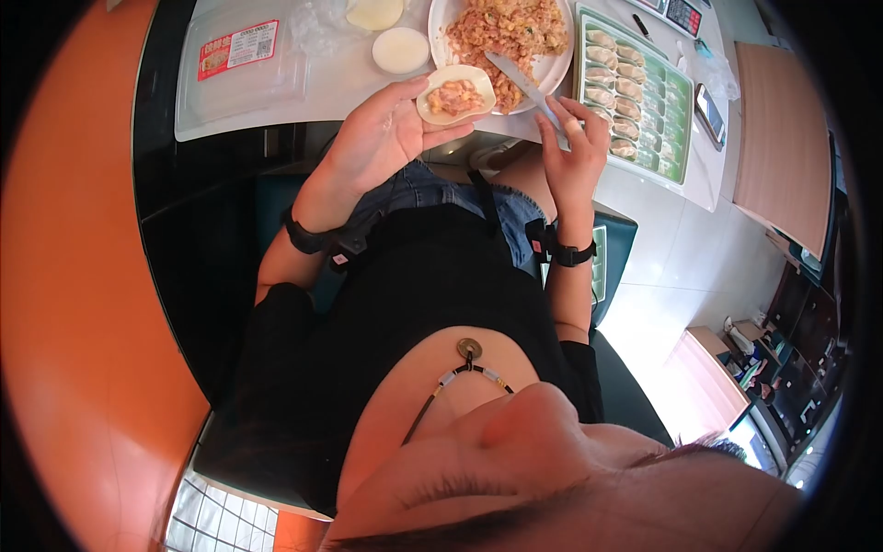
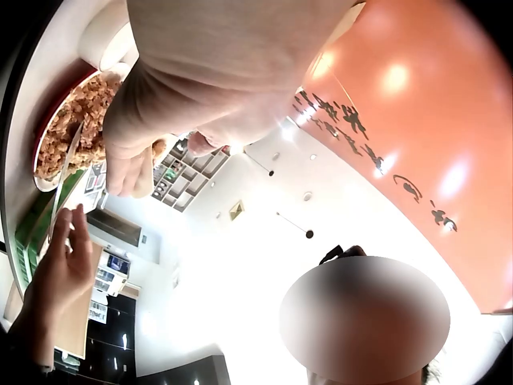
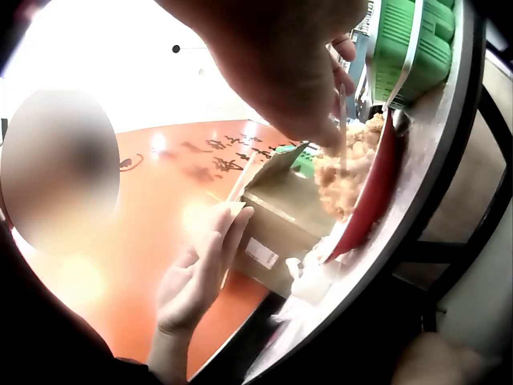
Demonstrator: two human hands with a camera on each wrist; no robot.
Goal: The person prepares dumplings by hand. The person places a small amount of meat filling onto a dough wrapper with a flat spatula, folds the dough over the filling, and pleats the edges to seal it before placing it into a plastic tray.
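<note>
In the head view my left hand (image 1: 372,138) holds a round dumpling wrapper (image 1: 425,103), thumb at its edge and fingers underneath. A mound of meat filling (image 1: 455,96) sits in the middle of the wrapper. My right hand (image 1: 578,156) grips a knife (image 1: 521,81) with a flat metal blade. Its tip reaches over the chopped filling (image 1: 497,32) heaped on a round plate (image 1: 563,69). The right wrist view shows the plate's red outside (image 3: 377,188), with the right hand (image 3: 280,72) above it. In the left wrist view the left hand (image 2: 200,80) hides the wrapper.
Right of the plate, a green tray (image 1: 676,138) holds rows of dumplings (image 1: 630,89). A stack of wrappers (image 1: 400,51) lies left of it, near a clear plastic container (image 1: 193,101) with a red label. A phone (image 1: 709,112) and a calculator (image 1: 683,16) lie at the right.
</note>
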